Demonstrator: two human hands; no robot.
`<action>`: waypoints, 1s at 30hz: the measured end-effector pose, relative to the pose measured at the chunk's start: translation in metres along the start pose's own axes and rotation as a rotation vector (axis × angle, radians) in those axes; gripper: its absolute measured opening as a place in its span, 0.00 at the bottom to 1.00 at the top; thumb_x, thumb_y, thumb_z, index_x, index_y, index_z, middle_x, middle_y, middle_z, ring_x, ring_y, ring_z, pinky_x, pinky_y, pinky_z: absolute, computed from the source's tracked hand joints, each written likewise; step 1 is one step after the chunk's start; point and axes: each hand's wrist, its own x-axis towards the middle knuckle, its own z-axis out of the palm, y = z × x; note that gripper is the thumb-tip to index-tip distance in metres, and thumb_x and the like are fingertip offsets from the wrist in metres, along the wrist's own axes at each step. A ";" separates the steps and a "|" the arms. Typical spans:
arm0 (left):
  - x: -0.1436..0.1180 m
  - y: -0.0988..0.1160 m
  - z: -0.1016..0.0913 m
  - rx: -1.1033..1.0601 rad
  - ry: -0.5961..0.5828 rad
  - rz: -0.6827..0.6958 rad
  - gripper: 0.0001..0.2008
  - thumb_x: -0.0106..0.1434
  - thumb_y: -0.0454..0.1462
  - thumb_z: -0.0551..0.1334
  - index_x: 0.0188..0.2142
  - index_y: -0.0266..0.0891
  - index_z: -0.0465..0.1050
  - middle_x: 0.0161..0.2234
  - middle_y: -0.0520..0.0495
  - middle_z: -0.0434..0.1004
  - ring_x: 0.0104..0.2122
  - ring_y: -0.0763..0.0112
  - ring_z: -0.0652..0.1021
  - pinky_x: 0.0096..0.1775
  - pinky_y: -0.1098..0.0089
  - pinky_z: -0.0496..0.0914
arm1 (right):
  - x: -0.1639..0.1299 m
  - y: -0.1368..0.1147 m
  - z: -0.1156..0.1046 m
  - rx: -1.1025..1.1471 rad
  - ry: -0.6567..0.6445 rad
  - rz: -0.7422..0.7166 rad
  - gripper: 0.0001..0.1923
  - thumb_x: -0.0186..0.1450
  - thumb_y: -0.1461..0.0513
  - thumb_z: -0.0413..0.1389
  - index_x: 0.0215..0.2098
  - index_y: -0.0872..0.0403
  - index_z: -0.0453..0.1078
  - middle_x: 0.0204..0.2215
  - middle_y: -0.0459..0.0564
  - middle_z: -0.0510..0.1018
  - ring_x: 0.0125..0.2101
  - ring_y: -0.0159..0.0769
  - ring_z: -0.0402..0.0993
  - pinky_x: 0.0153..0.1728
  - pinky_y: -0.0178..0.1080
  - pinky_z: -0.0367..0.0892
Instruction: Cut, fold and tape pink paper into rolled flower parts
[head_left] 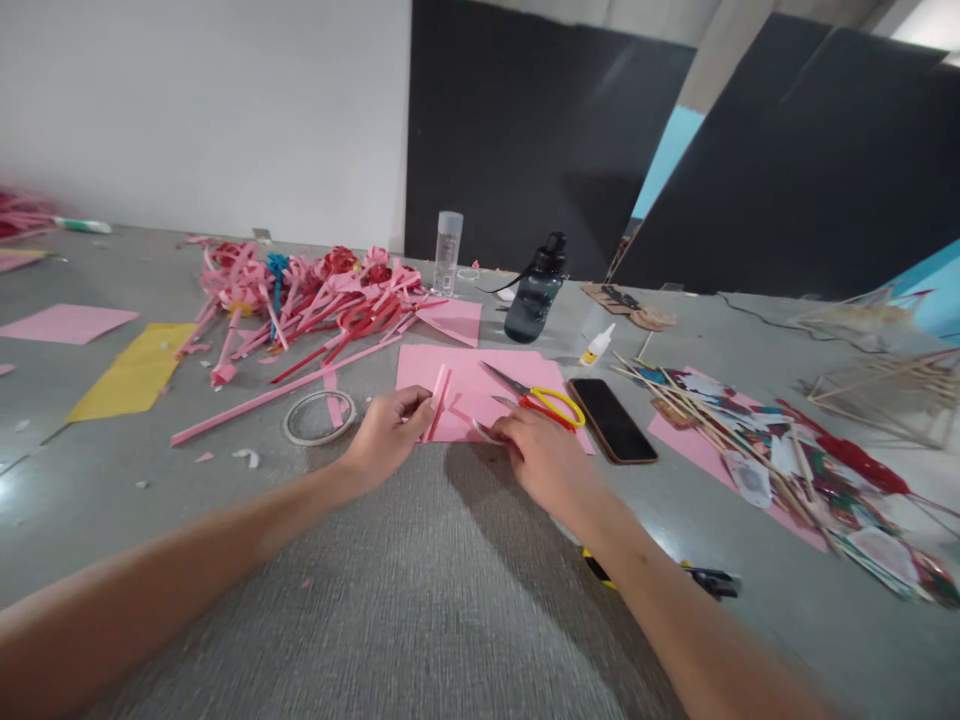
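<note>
My left hand [388,432] is closed, with thumb and fingers pinching a narrow pink paper strip [439,402] that stands up over a pink paper sheet. My right hand [551,460] is closed at the sheet's front edge, and a small pale curved piece [486,432] sticks out from its fingertips; its kind is unclear. Just beyond that hand, scissors [559,405] with yellow and red handles lie with blades apart on the pink sheet [420,362]. A roll of tape [319,417] lies flat to the left of my left hand.
Pink and red paper strips [322,300] are heaped at the back left, near yellow paper [131,372]. A phone [613,420], glue bottle [598,345], dark bottle [535,290] and clear bottle [448,253] stand or lie beyond. Sticks and scraps [780,450] cover the right; a cutter [712,580] lies near my right forearm.
</note>
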 end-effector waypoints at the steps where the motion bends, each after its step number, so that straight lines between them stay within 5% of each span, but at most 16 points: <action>1: 0.000 0.000 0.000 -0.009 0.003 0.001 0.15 0.69 0.41 0.54 0.26 0.38 0.64 0.22 0.55 0.60 0.24 0.76 0.63 0.27 0.74 0.57 | 0.000 0.001 0.000 -0.001 0.007 -0.003 0.20 0.62 0.76 0.51 0.43 0.52 0.75 0.40 0.51 0.78 0.44 0.40 0.75 0.41 0.39 0.64; 7: -0.001 0.000 -0.001 -0.020 0.024 0.010 0.13 0.69 0.42 0.56 0.31 0.37 0.72 0.26 0.53 0.68 0.27 0.74 0.67 0.30 0.73 0.61 | 0.002 0.004 -0.004 -0.089 0.027 0.029 0.23 0.56 0.79 0.50 0.39 0.52 0.76 0.42 0.52 0.77 0.48 0.43 0.72 0.42 0.40 0.64; 10: -0.001 0.000 -0.001 -0.039 0.044 0.001 0.12 0.69 0.40 0.56 0.44 0.37 0.74 0.27 0.52 0.71 0.28 0.73 0.70 0.32 0.73 0.63 | 0.003 0.004 -0.004 -0.150 0.030 0.047 0.18 0.59 0.76 0.52 0.37 0.52 0.77 0.40 0.52 0.77 0.46 0.44 0.73 0.39 0.40 0.64; 14: -0.002 -0.001 -0.001 -0.126 0.037 0.034 0.23 0.69 0.35 0.54 0.63 0.38 0.57 0.23 0.59 0.65 0.24 0.74 0.67 0.31 0.73 0.62 | 0.004 0.001 -0.002 -0.158 0.025 0.040 0.09 0.65 0.67 0.57 0.39 0.52 0.78 0.40 0.52 0.77 0.45 0.45 0.73 0.40 0.42 0.65; 19: -0.003 0.000 -0.002 -0.052 0.008 0.068 0.10 0.70 0.36 0.54 0.48 0.40 0.70 0.26 0.56 0.68 0.27 0.75 0.69 0.32 0.73 0.62 | 0.006 -0.002 -0.001 -0.079 -0.005 0.009 0.06 0.67 0.67 0.56 0.36 0.54 0.75 0.37 0.51 0.77 0.42 0.43 0.74 0.42 0.42 0.65; 30: -0.005 0.001 0.003 -0.002 -0.014 0.083 0.07 0.70 0.40 0.58 0.44 0.40 0.67 0.28 0.56 0.70 0.28 0.75 0.71 0.34 0.73 0.63 | 0.006 -0.002 -0.002 0.103 0.434 0.092 0.05 0.71 0.63 0.49 0.39 0.52 0.67 0.32 0.53 0.77 0.34 0.44 0.72 0.35 0.41 0.60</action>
